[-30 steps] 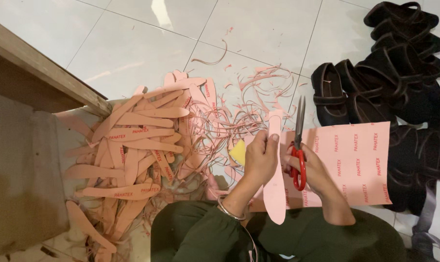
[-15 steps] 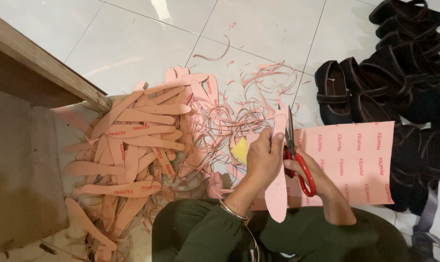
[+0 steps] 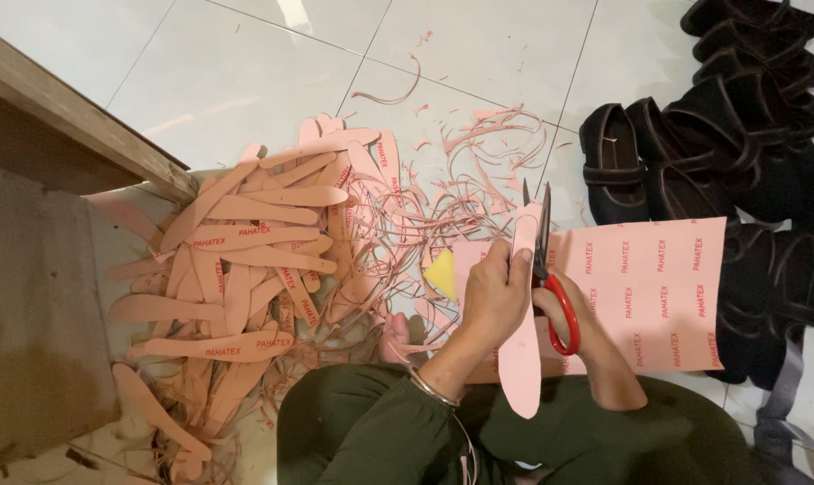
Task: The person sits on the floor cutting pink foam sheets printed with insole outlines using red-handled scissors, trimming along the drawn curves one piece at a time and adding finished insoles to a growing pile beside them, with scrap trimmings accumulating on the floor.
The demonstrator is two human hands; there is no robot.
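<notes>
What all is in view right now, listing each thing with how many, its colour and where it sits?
Pink sole-shaped cutout: one, pink, held upright in the left hand.
Red-handled scissors: one pair, steel blades, in the right hand, blades at the cutout's top edge.
Pile of pink sole-shaped cutouts: many, pink, floor at left.
Thin pink trimmings: many, pink, scattered on the tiles ahead.
Pink printed sheet: one, pink, floor under the hands, at right.
Yellow scrap: one, yellow, beside the left hand.
Black sandals: several, black, floor at right.
Wooden bench: one, brown, upper left.
Silver bangle: one, left wrist.
Left hand: grips the cutout.
Right hand: grips the scissors.
</notes>
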